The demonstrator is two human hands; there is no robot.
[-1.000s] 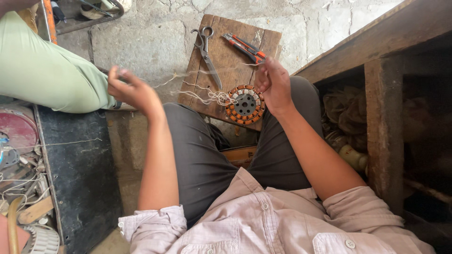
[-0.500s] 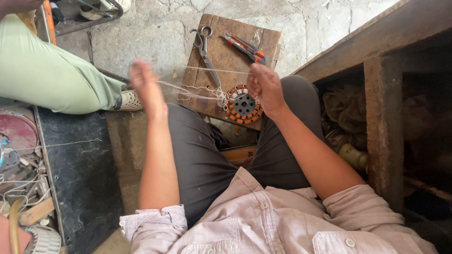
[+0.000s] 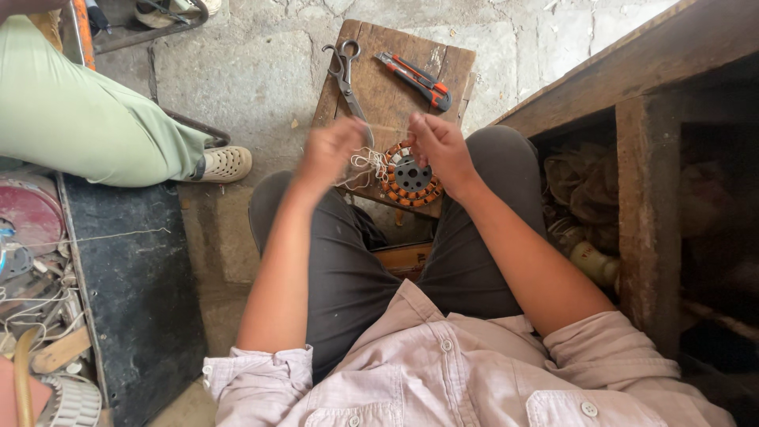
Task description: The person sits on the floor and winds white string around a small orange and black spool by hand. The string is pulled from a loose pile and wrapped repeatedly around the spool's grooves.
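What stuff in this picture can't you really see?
Head view only:
- Left hand: motion blur hides its fingers and grip on the string.
- Wound metal ring: its top edge sits behind the right hand.
- Other person's leg: cut off by the left edge.
- Wooden shelf: too dark inside.

No packages, labels, signs (or screens) visible.

Both hands, left hand (image 3: 330, 153) and right hand (image 3: 439, 145), crowd over the coil ring (image 3: 410, 175) on the small wooden board (image 3: 395, 95). Beyond them, scissors (image 3: 345, 75) and a utility knife (image 3: 415, 79) block the board's far part. Right: a wooden bench (image 3: 632, 87) walls off. Left: bare stone floor (image 3: 237, 71), then another person's leg (image 3: 87, 126).
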